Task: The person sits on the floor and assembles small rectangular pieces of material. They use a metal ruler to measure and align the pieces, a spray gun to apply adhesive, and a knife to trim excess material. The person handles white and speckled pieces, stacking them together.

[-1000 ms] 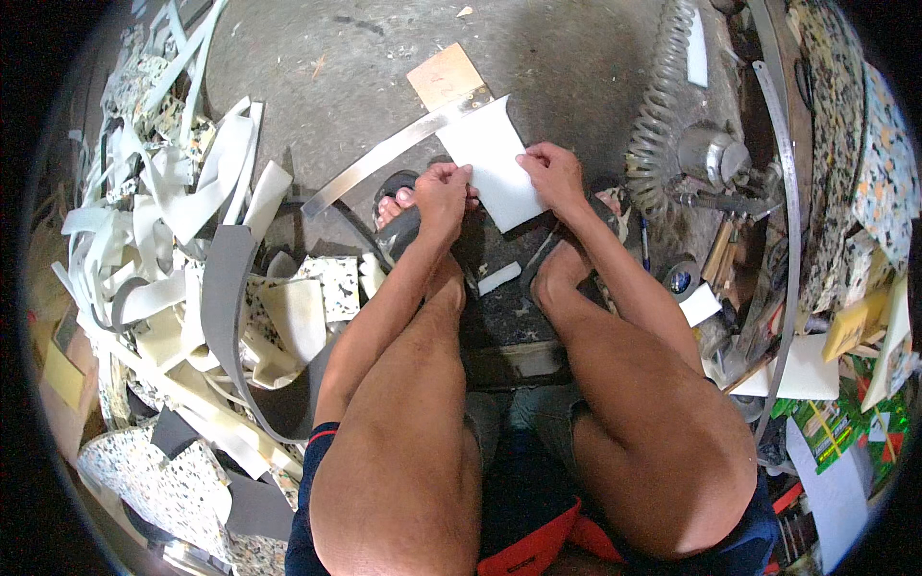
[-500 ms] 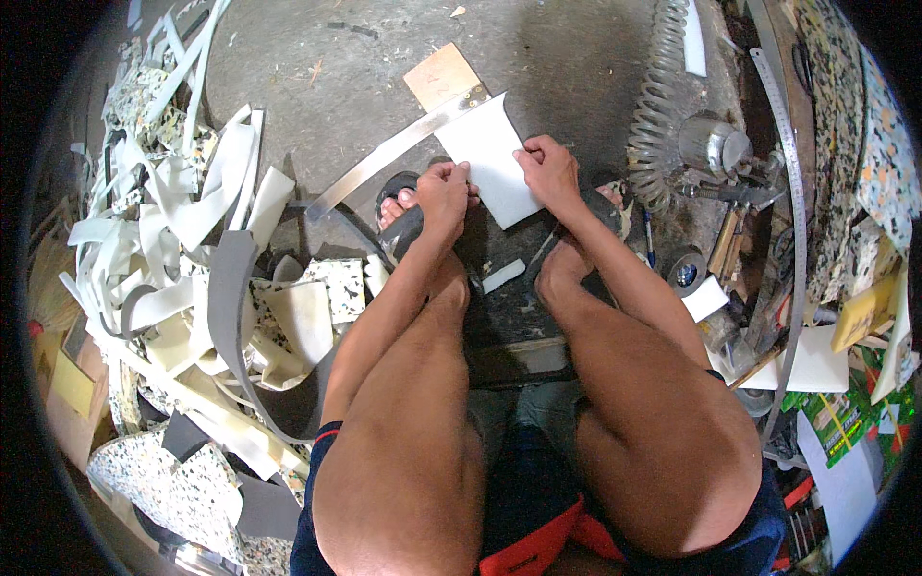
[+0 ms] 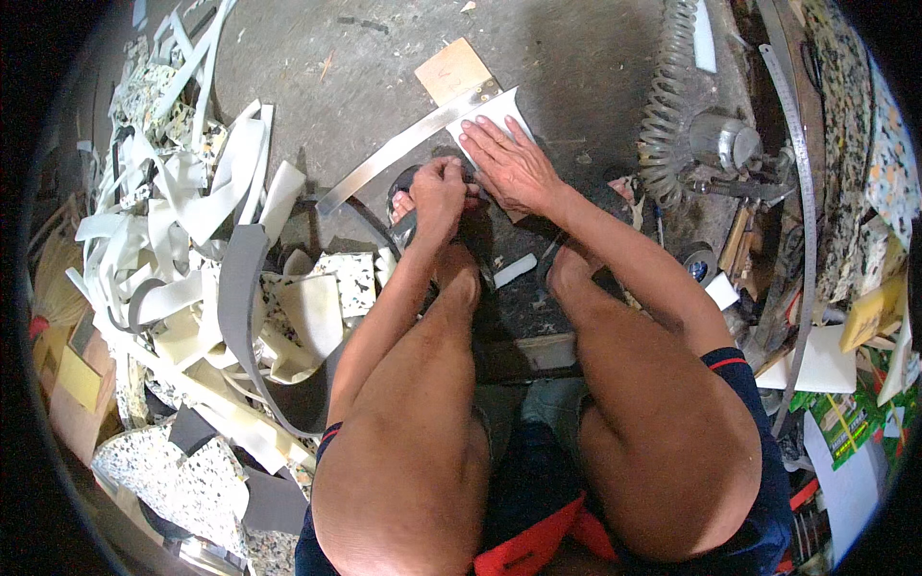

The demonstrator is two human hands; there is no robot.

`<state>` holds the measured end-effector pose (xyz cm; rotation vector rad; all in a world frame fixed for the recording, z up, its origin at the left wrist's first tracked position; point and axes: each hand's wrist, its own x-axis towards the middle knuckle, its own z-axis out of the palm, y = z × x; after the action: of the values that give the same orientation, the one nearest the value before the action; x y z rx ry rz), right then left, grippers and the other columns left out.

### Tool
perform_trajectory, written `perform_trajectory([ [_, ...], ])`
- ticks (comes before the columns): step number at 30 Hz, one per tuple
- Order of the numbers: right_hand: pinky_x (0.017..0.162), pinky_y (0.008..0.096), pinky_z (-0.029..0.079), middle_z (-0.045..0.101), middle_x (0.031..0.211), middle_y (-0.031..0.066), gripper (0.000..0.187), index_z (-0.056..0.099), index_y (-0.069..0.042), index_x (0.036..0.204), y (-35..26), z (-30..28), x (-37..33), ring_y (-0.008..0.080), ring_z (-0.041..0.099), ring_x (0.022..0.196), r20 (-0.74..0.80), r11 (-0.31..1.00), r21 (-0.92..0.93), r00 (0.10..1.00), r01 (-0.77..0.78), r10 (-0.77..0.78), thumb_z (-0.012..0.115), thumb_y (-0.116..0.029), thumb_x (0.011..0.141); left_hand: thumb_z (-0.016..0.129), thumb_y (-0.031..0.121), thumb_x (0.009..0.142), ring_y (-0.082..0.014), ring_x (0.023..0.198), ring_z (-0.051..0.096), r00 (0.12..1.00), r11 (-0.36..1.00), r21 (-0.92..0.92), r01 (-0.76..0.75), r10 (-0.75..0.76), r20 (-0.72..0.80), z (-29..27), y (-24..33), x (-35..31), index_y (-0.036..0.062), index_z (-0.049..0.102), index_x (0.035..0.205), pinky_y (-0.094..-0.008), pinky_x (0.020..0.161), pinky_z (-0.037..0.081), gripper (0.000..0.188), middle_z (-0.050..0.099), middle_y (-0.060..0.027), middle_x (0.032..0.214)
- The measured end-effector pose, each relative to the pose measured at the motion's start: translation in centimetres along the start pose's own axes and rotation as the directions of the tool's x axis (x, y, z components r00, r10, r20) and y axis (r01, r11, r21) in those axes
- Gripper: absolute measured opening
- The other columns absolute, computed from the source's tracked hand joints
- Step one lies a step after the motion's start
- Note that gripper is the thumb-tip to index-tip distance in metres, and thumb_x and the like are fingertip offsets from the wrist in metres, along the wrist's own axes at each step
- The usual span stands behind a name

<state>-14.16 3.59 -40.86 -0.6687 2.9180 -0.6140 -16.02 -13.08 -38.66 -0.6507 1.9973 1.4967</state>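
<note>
The grey floor (image 3: 586, 53) spreads beneath everything, with a heap of pale scraps (image 3: 197, 226) to the person's left. A long, flat metal strip (image 3: 394, 158) lies slantwise ahead of the feet; it looks stiff and likely smooth, so an end would be the natural hold. The white sheet (image 3: 498, 108) lies just on the near side of the strip's upper end, largely covered by the right hand (image 3: 514, 168), which is flat with fingers extended, pressing rather than gripping. The left hand (image 3: 439, 197) is curled closed just left of it; whether it pinches anything cannot be told. The sheet is probably light, bendable and easily creased or dented, best pinched gently by opposite edges. Beyond the strip sits a tan square (image 3: 451, 72), seemingly stiffer. Smallest is a white offcut (image 3: 515, 271) between the feet.
</note>
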Motion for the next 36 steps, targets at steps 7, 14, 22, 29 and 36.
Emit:
perform_trajectory([
  [7,0.119,0.0575,0.024,0.036,0.16,0.0121,0.069,0.042,-0.005,0.149,-1.7,0.1,0.9,0.0317,0.031,0.149,0.045,0.997,-0.033,0.997,-0.064,0.065,0.066,-0.036,0.093,0.065,0.014,0.092,-0.0401,0.102,0.065,0.678,0.52,0.662,-0.539,0.734,-0.025,-4.6,3.2,1.6,-0.001,0.07,0.112,-0.0472,0.092,0.049,0.025,0.07,-0.0217,0.106],
  [14,0.12,0.058,0.021,0.029,0.163,0.0181,0.082,0.034,0.001,0.152,-0.9,0.3,0.4,0.0349,0.025,0.151,0.052,0.987,0.002,0.986,-0.159,0.159,0.065,-0.045,0.092,0.067,0.016,0.092,-0.0404,0.112,0.062,0.638,0.365,0.747,-0.556,0.763,0.102,-4.7,1.7,3.1,-0.0004,0.068,0.118,-0.0465,0.098,0.049,0.03,0.065,-0.0221,0.123],
  [22,0.119,0.0631,0.018,0.023,0.164,0.0189,0.093,0.03,0.001,0.155,-0.5,0.6,-0.7,0.0344,0.02,0.153,0.022,0.961,-0.021,0.961,-0.277,0.277,0.06,-0.059,0.091,0.068,0.015,0.091,-0.038,0.112,0.064,0.623,0.246,0.827,-0.505,0.767,0.152,-4.4,1.1,3.5,0.0038,0.068,0.119,-0.0438,0.096,0.051,0.031,0.066,-0.0183,0.123],
  [29,0.118,0.0675,0.014,0.018,0.167,0.0163,0.097,0.027,0.0,0.156,0.2,0.3,-0.8,0.0318,0.015,0.155,0.071,0.933,-0.019,0.93,-0.359,0.359,0.056,-0.065,0.09,0.068,0.01,0.087,-0.0413,0.101,0.065,0.684,0.305,0.792,-0.528,0.705,0.185,-4.3,2.3,4.4,0.0041,0.063,0.117,-0.0507,0.09,0.05,0.031,0.067,-0.0228,0.108],
  [36,0.11,0.0489,0.04,0.05,0.146,0.0251,0.063,0.05,0.004,0.141,0.4,-6.2,-6.6,0.0367,0.052,0.133,-0.185,0.781,0.505,0.839,-0.366,0.512,0.064,-0.037,0.095,0.07,0.011,0.09,-0.0408,0.093,0.058,0.662,0.315,0.675,-0.667,0.666,0.344,-7.6,1.7,7.0,-0.0033,0.058,0.113,-0.0489,0.084,0.047,0.029,0.063,-0.0227,0.098],
])
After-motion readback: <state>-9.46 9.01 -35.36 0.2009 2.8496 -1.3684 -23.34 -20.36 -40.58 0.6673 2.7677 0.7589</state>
